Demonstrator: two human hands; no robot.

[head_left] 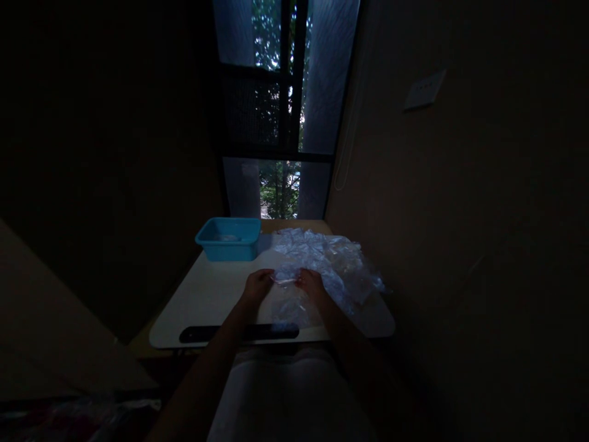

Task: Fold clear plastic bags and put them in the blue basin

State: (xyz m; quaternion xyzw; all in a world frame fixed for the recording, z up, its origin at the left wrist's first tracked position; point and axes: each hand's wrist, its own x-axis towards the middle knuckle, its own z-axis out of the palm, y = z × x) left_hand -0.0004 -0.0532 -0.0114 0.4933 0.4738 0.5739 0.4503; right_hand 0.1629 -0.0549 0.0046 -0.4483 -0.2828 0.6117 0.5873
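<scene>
Between my two hands is a clear plastic bag (286, 274), held near the middle of the white table (207, 294). My left hand (260, 283) pinches its left edge, and my right hand (310, 282) grips the right edge. A faint pinkish line runs along the side of the bag nearest me; the dim light hides what it is. Another flat clear bag (292, 310) lies just below my hands, partly over the dark slot. To the right and behind spreads a heap of crumpled clear plastic bags (334, 255), close to my right hand.
A blue plastic basin (230, 248) stands at the table's back left, with something pale inside. A long black slot (197, 334) runs along the front edge. Beyond the table is a tall window (278, 110); a wall with a switch plate (424, 90) rises on the right.
</scene>
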